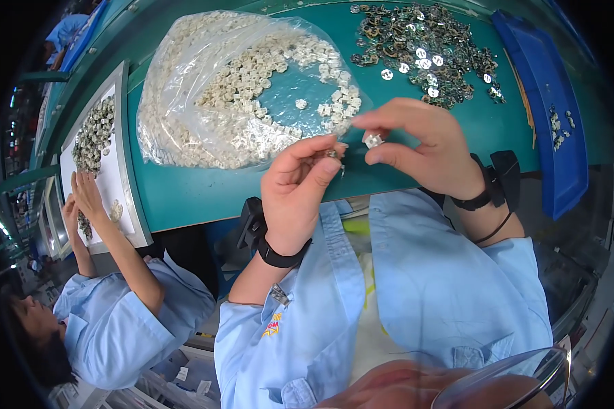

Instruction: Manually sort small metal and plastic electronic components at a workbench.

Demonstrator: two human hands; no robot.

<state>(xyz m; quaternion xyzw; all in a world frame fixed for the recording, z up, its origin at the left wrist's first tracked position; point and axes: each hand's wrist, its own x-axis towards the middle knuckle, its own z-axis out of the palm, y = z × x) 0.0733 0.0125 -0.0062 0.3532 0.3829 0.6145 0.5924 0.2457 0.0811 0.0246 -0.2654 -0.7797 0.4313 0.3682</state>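
Observation:
My left hand (295, 184) is closed in a pinch on a small dark metal part (332, 154), with a thin end poking out below the fingertips. Just to its right, my right hand (423, 140) has thumb and fingers closed around a small white plastic piece (373, 141). Both hands hover over the near edge of the green table, close together but apart. Beyond them lies a clear plastic bag (184, 88) full of similar white pieces, some spilling at its mouth. A heap of shiny metal parts (423, 51) lies at the back right.
A blue tray (535, 75) with a few small pieces stands at the right edge, beside a thin wooden strip (525, 102). On the left, a co-worker's hands (85, 198) work over a white tray (126, 184) holding a pile of small parts (97, 136).

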